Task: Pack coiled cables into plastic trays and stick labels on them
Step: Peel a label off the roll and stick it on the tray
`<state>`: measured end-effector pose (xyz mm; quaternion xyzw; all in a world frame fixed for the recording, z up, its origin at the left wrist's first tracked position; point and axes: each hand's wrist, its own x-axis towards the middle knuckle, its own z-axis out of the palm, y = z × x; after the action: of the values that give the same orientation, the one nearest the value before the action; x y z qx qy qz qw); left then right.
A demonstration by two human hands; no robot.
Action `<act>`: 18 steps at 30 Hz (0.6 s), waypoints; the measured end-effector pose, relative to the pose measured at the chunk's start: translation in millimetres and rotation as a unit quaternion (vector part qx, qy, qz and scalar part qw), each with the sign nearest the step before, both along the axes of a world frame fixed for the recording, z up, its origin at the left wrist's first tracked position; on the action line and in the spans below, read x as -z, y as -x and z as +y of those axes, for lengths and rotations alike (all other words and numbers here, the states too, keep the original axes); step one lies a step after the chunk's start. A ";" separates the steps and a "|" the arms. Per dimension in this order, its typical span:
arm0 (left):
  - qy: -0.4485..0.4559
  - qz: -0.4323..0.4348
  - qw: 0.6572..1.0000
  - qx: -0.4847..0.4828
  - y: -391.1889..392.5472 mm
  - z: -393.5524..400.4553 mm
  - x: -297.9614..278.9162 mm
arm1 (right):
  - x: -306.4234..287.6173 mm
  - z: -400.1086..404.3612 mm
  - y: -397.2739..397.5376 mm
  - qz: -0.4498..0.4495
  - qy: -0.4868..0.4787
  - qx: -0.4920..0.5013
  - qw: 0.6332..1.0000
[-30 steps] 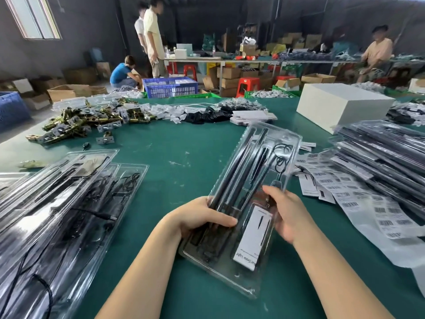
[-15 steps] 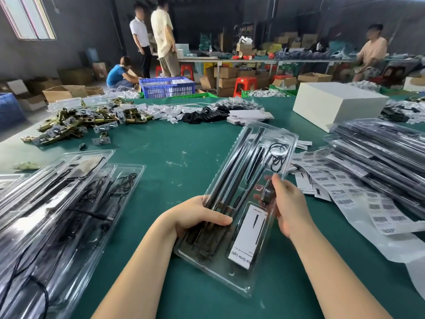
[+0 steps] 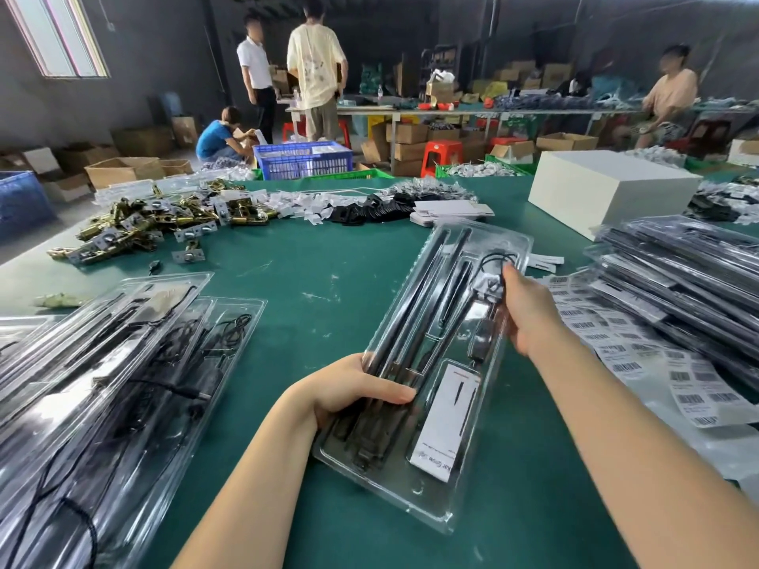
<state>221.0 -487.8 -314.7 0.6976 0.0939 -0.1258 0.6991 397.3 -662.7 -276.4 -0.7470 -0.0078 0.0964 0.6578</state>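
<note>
Two hands on one clear plastic tray [image 3: 415,484], lying slantwise near the middle of the green bench [image 3: 320,277], long way running from the near edge up toward the far right. Left hand [image 3: 349,388] clamped on the tray's left rim, thumb laid across the black rods [image 3: 415,318] inside. Right hand [image 3: 530,318] further up the right side, fingers curled in over the compartment with the coiled cable [image 3: 495,260]; can't tell if actually pinching the cable or just pressing on it. Hands well apart, one low on the tray, one high. White card [image 3: 447,420] sitting in the tray's near right compartment.

Heaped along the left edge: more clear trays [image 3: 102,363], overlapping, black cable visible through them. Stacked by the right edge: another pile of filled trays [image 3: 677,281], with sheets of barcode labels [image 3: 640,351] spread just beside and partly under it. White box [image 3: 612,195] toward the far right corner. Pile of brass-coloured metal parts [image 3: 160,223] toward the far left, then a strip of small white and black bits [image 3: 361,203] along the far edge. Blue crate [image 3: 304,158] just past the far edge, several people standing, crouching and sitting in the background.
</note>
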 end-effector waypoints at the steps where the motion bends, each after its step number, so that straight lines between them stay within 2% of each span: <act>1: 0.006 -0.003 1.000 -0.004 0.0 -0.1 0.3 | -3.6 2.3 -7.4 -0.021 0.034 0.007 0.999; 4: 0.020 -0.010 1.000 -0.012 -1.5 -0.3 1.1 | -6.6 9.5 -23.1 -0.055 0.081 -0.013 0.995; 8: 0.026 -0.019 0.999 -0.025 -1.4 3.0 3.2 | -12.1 18.6 -34.4 0.001 0.066 -0.047 0.997; 10: 0.026 -0.019 0.999 -0.019 -0.9 3.9 3.8 | -23.7 21.2 -41.8 0.035 0.028 -0.036 0.998; 13: 0.021 -0.018 1.000 -0.007 -1.8 4.0 4.4 | -38.0 22.2 -55.0 0.036 0.005 -0.002 0.999; 18: 0.032 -0.012 0.999 -0.006 -3.2 5.2 5.2 | -39.7 24.6 -67.9 0.046 -0.028 -0.027 0.998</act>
<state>224.2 -482.6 -319.9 0.6762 0.0851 -0.1161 0.7226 465.2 -638.1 -236.7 -0.7225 -0.0005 0.1488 0.6751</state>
